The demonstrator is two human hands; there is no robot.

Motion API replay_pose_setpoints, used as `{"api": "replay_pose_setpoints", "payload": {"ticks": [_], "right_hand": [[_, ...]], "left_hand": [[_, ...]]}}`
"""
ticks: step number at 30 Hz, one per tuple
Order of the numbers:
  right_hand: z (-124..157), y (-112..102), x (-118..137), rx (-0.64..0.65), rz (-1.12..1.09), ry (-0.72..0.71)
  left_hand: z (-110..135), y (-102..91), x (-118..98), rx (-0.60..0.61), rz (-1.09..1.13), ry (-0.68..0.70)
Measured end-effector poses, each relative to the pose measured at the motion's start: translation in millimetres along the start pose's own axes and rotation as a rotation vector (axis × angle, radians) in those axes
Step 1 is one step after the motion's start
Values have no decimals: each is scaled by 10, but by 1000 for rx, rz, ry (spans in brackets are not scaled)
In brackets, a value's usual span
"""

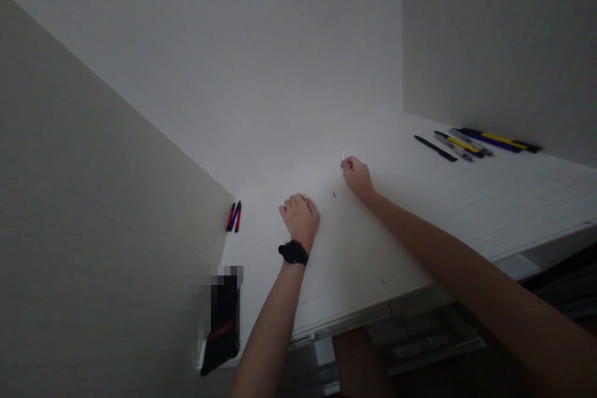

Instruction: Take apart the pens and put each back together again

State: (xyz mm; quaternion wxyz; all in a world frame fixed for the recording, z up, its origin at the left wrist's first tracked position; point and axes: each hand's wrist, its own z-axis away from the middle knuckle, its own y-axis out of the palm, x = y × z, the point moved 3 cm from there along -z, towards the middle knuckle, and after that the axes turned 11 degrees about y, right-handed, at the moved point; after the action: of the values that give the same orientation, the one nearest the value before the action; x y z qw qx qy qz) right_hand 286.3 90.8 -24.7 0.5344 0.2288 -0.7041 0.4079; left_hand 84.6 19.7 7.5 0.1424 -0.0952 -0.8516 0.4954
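My right hand (357, 175) rests at the far part of the white desk (373, 230), with a thin silvery pin (343, 157) standing up from its fingertips. The pin looks held between thumb and forefinger, though it is too small to show detail. My left hand (300, 221), with a black wristwatch (293, 253) on its wrist, lies curled on the desktop, fingers closed and nothing visible in them. A tiny dark speck (334, 194) lies on the desk between the two hands, not touching either.
Red and blue pens (234, 216) lie by the left wall. A row of several black, yellow and blue pens (480, 142) lines the right wall. A black pouch (222, 323), partly blurred, sits at the desk's near left corner. Walls bound the desk's far and side edges.
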Motion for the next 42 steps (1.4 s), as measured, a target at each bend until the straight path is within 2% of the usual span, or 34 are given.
{"api": "replay_pose_setpoints", "payload": {"ticks": [2,5,12,19,21,23,25,28,30,33,36,38,42], "right_hand": [[8,2,8,9,7,-2],[14,10,11,10,33,-4],[13,25,-6,19,32,-39],[5,33,-1,43,26,-57],[5,41,-3,51,34,-55],[12,42,6,43,41,-73],[40,35,45,30,53,-141],[144,27,163,36,131,-344],[253,34,258,69,214,-520],[431,58,370,161,312,-772],[560,78,428,255,353,-949],[602,86,445,302,354,-1005],[618,104,453,358,369,-1027]], "left_hand": [[-12,33,19,35,-13,-24],[-26,81,22,69,-16,17],[20,167,-8,22,173,162],[145,213,-91,77,249,155],[138,205,-88,59,296,159],[102,172,-52,-37,405,143],[49,123,24,-212,563,84],[-14,73,174,-479,794,-57],[-40,77,257,-571,905,-147],[-50,119,352,-640,977,-275],[-35,168,416,-710,971,-370],[-29,194,436,-736,955,-396],[-43,213,422,-721,970,-371]]}}
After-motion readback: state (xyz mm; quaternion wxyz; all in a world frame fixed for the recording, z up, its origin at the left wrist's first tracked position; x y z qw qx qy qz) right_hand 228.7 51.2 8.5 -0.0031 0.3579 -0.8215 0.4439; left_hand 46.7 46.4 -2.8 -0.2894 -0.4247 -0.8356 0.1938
